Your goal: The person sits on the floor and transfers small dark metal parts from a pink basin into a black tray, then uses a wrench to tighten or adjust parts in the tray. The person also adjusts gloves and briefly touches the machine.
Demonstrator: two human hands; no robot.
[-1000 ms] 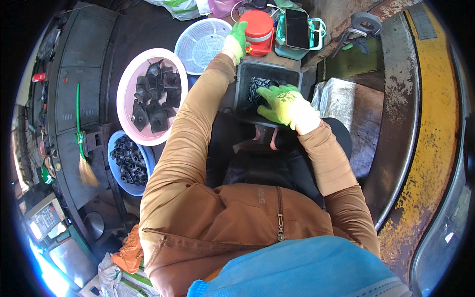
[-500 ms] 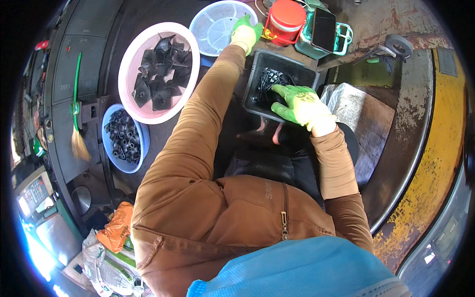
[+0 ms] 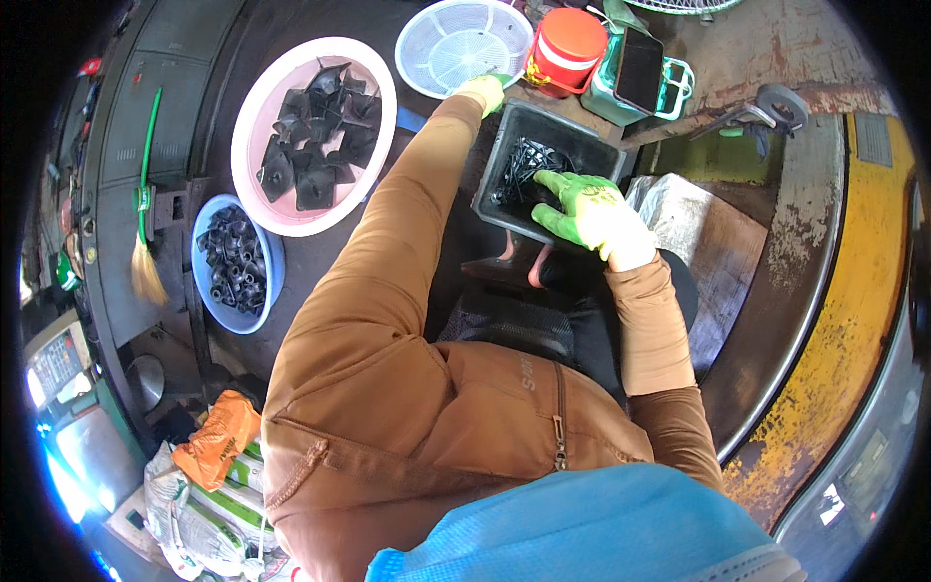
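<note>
My left hand (image 3: 482, 92), in a pale green glove, is at the near rim of a round white mesh basket (image 3: 456, 48). Its fingers are mostly hidden, so whether it grips the rim cannot be made out. My right hand (image 3: 590, 213), gloved in the same green, rests over the near right side of a black rectangular bin (image 3: 504, 215). Its fingers are spread, with nothing seen in them. Thin dark strip-like pieces (image 3: 529, 163) lie tangled inside the bin, left of those fingers.
Left of my left arm are a pink basin (image 3: 383, 82) of black angular parts and a blue basin (image 3: 278, 281) of small black parts. A red lidded bucket (image 3: 570, 44) and a green basket (image 3: 611, 97) stand beyond the bin. A broom (image 3: 145, 262) leans on grey cabinets.
My left hand has drawn back toward me to the basket's near rim. The white basket has shifted right, showing more of something blue beside it. My right hand stays in place.
</note>
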